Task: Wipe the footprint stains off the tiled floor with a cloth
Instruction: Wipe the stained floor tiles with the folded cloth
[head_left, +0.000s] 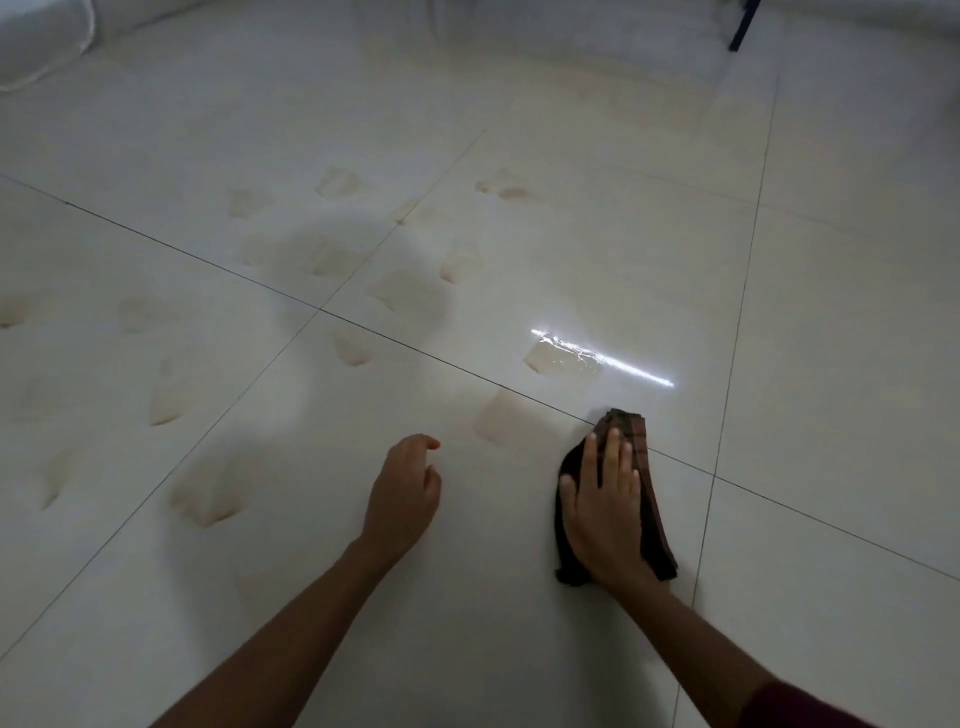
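- Dark plaid cloth (644, 499) lies on the tiled floor (831, 322), across a grout line, just right of the nearest footprint stain (501, 422).
- Right hand (605, 512) presses flat on it, fingers straight.
- Left hand (405, 493) holds nothing, fingers loosely curled, beside that stain.

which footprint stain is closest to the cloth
The pale stain just left of the cloth's front end, below the grout line. The glare-lit stain lies beyond that line; all others sit farther left.
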